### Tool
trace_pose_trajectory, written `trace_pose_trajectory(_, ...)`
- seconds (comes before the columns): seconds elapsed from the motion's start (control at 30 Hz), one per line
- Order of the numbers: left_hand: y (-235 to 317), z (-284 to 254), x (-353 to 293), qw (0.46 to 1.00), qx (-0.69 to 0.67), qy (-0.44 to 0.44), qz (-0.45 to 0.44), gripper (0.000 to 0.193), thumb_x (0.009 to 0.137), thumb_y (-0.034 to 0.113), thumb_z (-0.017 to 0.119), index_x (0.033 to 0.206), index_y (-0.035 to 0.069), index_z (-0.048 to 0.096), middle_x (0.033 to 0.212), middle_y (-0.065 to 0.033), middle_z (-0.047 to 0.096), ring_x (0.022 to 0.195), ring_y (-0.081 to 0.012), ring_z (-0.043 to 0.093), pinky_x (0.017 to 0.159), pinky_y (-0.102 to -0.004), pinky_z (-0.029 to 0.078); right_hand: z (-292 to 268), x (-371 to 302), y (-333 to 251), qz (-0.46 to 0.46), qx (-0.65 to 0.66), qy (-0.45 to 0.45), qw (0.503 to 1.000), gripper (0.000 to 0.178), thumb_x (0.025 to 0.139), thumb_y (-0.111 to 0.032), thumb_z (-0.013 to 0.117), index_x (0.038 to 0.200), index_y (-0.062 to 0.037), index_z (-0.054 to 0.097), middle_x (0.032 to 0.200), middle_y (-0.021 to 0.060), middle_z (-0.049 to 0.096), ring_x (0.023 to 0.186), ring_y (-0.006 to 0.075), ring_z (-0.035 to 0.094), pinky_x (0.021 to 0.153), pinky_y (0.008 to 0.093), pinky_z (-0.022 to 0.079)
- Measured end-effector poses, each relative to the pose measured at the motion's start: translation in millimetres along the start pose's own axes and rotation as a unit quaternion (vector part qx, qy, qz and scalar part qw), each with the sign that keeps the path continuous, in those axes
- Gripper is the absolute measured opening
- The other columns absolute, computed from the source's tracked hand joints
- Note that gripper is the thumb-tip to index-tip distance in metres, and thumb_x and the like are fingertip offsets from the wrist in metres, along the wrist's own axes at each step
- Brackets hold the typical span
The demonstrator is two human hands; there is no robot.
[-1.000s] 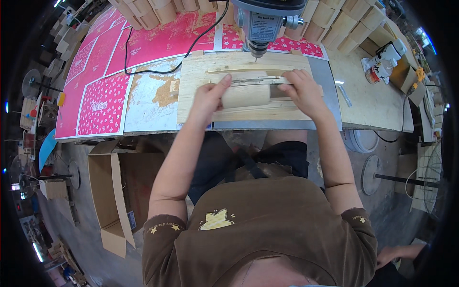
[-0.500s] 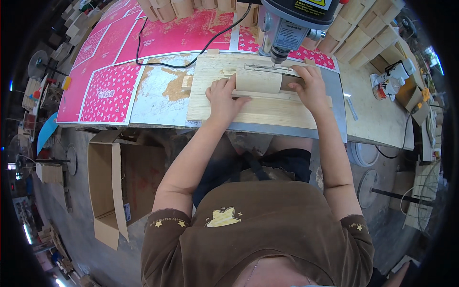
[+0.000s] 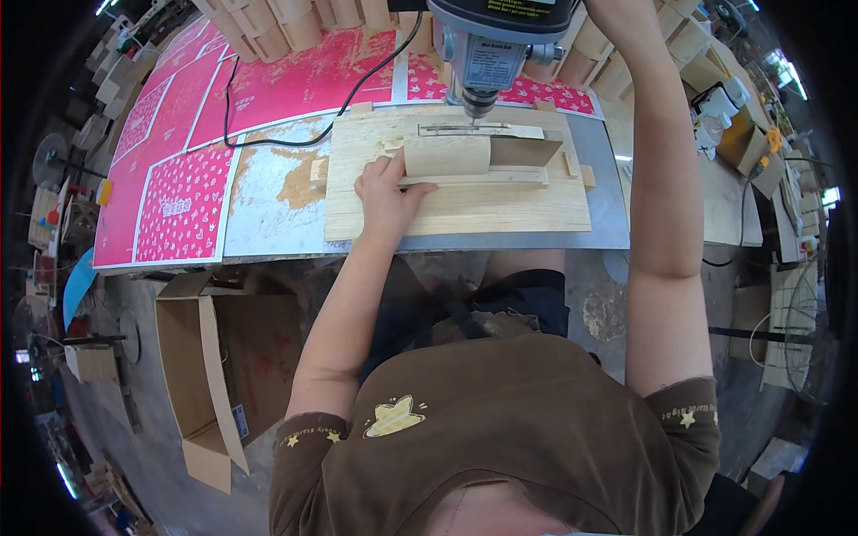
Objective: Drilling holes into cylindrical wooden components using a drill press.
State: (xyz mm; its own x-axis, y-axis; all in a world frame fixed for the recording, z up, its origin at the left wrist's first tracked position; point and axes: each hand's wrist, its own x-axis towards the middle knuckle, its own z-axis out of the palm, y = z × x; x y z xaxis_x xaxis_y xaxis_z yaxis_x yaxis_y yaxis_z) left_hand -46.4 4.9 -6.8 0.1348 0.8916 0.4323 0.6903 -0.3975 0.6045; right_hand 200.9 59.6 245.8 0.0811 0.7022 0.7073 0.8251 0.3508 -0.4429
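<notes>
A pale wooden block with a curved face (image 3: 447, 155) lies in a wooden jig, between a front rail (image 3: 483, 179) and a back strip (image 3: 514, 131). My left hand (image 3: 386, 192) grips its left end, fingers at the end and thumb stretched along the front rail. A brown flat part of the jig (image 3: 523, 154) shows right of the block. Above the back strip hangs the bench drill's chuck (image 3: 480, 104) with a thin bit. My right hand (image 3: 617, 11) is raised at the top edge, beside the drill head (image 3: 505, 20); its fingers are out of sight.
The jig's board (image 3: 465, 213) rests on a grey metal plate (image 3: 612, 210). Rows of wooden pieces (image 3: 295, 27) stand behind on a pink patterned sheet (image 3: 295, 89). A black cable (image 3: 357, 85) loops across the left. Below the table sits an open cardboard box (image 3: 210, 357).
My right hand has left the right end of the jig and risen to the drill head's right side. My left hand stays on the block. The whole view has shifted slightly.
</notes>
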Motion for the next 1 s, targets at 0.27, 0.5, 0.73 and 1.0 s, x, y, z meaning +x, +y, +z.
trace_pose_trajectory(0.27,-1.1,1.8,-0.7,1.0,-0.006,-0.008,-0.009,0.066,0.057,0.027,0.08,0.117,0.013,0.058,0.079,-0.0017,0.051,0.083,-0.0218,0.048,0.08,-0.0374,0.03,-5.9,-135.0,-12.6,-0.024,0.062,0.033,0.997,0.011,0.085,-0.008,0.057,0.079,0.0009,0.06,0.061,0.006,0.049,0.056,0.0166,0.046,0.055,0.0285,0.037)
trace_pose_trajectory(0.5,1.6,1.2,-0.8,1.0,0.006,0.004,-0.001,0.065,0.057,0.025,0.08,0.117,0.013,0.059,0.08,-0.0017,0.051,0.084,-0.0217,0.048,0.08,-0.0373,0.03,60.9,-176.4,33.1,-0.114,0.078,0.137,0.981,0.002,0.08,-0.003,0.059,0.078,-0.0029,0.06,0.066,0.0068,0.055,0.061,0.0232,0.052,0.062,0.0338,0.037)
trace_pose_trajectory(0.73,7.3,2.5,-0.7,0.999,0.043,0.001,-0.002,0.065,0.056,0.027,0.08,0.116,0.013,0.059,0.083,-0.0028,0.053,0.086,-0.0224,0.049,0.082,-0.039,0.03,-6.0,-106.3,1.0,-0.094,0.075,0.067,0.99,0.013,0.086,-0.008,0.054,0.079,0.0014,0.06,0.065,0.0077,0.052,0.062,0.0113,0.048,0.06,0.0277,0.04)
trace_pose_trajectory(1.0,30.1,26.4,2.7,0.999,0.039,-0.011,-0.003,0.066,0.057,0.032,0.079,0.116,0.014,0.058,0.084,-0.0014,0.055,0.087,-0.0212,0.05,0.083,-0.0402,0.029,8.6,4.3,-2.5,0.064,0.059,0.018,0.996,0.034,0.087,-0.029,0.048,0.078,0.0019,0.058,0.068,0.0197,0.056,0.066,0.0256,0.058,0.062,0.0358,0.043)
